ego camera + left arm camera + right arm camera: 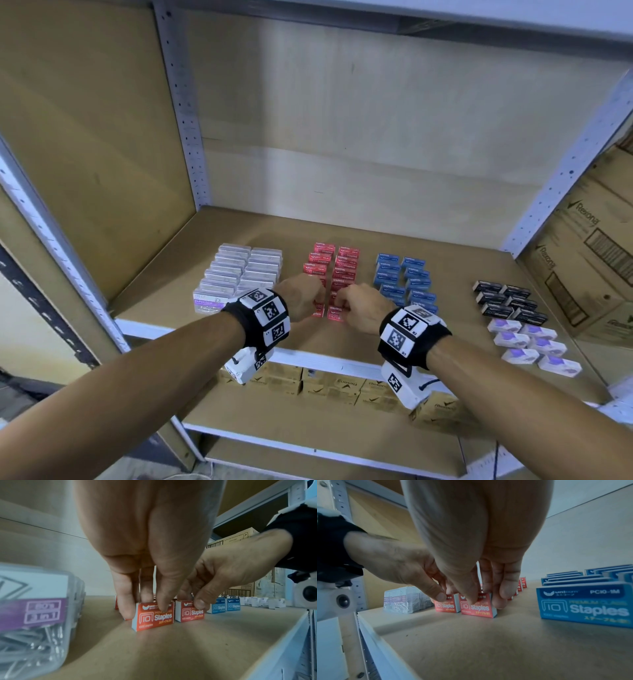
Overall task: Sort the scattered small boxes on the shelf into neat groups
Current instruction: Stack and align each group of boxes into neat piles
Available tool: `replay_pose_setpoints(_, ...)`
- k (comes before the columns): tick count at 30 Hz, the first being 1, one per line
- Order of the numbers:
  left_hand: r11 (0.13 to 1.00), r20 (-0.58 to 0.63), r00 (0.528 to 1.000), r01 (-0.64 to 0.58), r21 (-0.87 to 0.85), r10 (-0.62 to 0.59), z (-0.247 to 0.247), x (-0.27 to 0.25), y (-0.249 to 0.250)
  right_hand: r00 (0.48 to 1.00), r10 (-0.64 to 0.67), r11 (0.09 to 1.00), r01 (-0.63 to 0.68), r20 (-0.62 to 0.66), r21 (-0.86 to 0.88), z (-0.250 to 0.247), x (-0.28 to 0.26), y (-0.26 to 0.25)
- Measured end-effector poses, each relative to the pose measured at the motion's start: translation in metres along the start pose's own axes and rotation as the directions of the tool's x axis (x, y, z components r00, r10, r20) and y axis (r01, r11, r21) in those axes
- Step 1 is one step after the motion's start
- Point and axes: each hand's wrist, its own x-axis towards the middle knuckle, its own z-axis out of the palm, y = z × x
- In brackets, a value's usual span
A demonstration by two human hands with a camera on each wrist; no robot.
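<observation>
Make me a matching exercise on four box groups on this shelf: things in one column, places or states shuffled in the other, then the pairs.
Things:
1. red staple boxes
2. blue staple boxes
3. clear paper clip boxes
4. black boxes

Places or states:
A. far left group
B. right side, behind the white-and-purple boxes
C. front pair gripped by left hand and right hand
D. just right of the red group

Pairs: 1-C, 2-D, 3-A, 4-B

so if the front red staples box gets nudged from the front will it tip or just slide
The red staples box stands on a narrow edge, so it could tip backward. The left hand pinches its top, probably steadying it. Printed card on the smooth shelf should slide easily; likely dense for its size.
</observation>
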Motion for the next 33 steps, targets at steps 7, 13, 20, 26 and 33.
replay_pose_setpoints(7,0.999,0.025,0.999,-0.025,-0.022,0.025,0.004,-0.002,-0.005,1.0,-0.013,1.0,0.012,0.009,0.019,0.004,-0.001,-0.001)
replay_pose_setpoints(13,0.999,0.02,0.999,-0.038,-0.032,0.039,0.006,-0.001,-0.007,1.0,-0.019,1.0,0.019,0.015,0.025,0.006,0.001,0.0)
replay_pose_setpoints(20,0.999,0.03,0.999,-0.045,-0.019,0.046,0.005,0.0,-0.009,0.999,-0.036,0.999,0.035,0.021,0.026,0.007,0.003,0.002)
replay_pose_setpoints(26,0.998,0.034,0.997,-0.066,-0.016,0.066,0.004,-0.002,-0.007,0.998,-0.05,0.998,0.049,0.027,0.026,0.009,0.004,0.005)
replay_pose_setpoints(33,0.996,0.052,0.995,-0.086,-0.019,0.087,0.0,-0.006,-0.005,0.998,-0.053,0.998,0.052,0.023,0.037,0.011,0.005,0.006)
